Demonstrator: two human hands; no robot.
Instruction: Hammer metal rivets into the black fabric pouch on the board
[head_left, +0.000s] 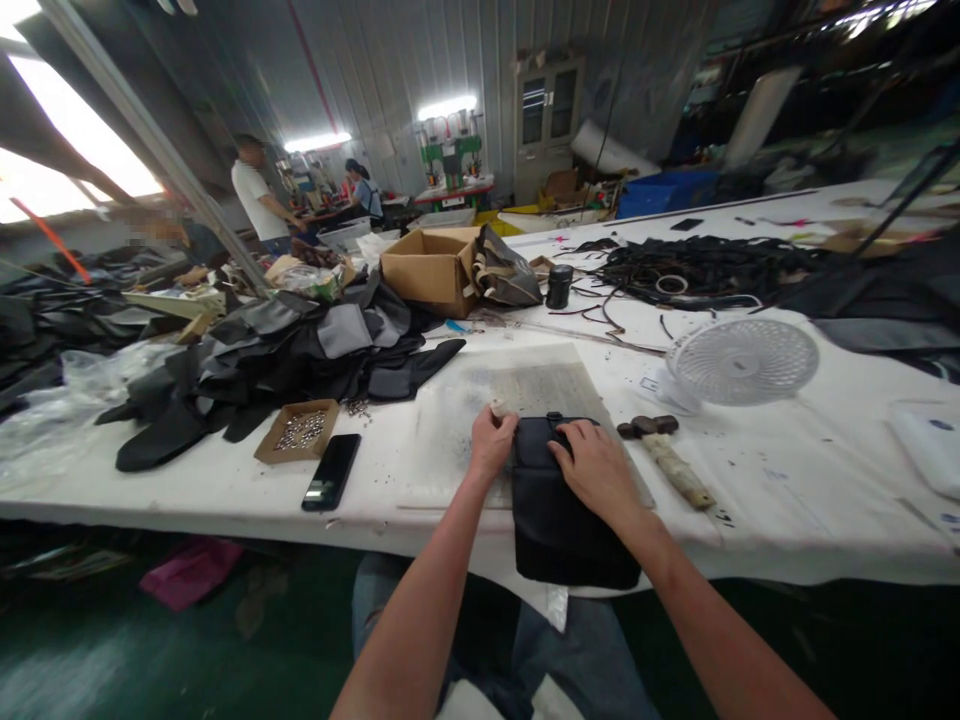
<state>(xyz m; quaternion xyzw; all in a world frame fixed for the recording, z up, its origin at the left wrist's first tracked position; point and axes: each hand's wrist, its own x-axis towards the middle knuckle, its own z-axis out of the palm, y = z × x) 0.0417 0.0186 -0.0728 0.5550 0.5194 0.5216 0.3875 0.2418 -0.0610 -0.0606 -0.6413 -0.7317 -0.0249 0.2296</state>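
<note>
A black flat piece, perhaps a bag part [570, 530], lies over the table's front edge, its far end on a worn pale board [457, 410]. My left hand [493, 440] is closed at the piece's upper left corner, fingertips pinched together; whatever is between them is too small to make out. Resting on the upper right of the black piece, my right hand [592, 460] has its fingers spread. A small dark buckle or strap [555, 418] shows at the top edge between the hands. Right of the board lies a hammer [671, 462] with a wrapped handle.
Left on the white table [405, 490] are a phone [331, 472], a small box of metal studs [298, 432] and piled black pieces [285, 350]. Behind stand a carton [431, 270] and a black jar [559, 287]. A white fan [742, 360] is at right. People work farther back.
</note>
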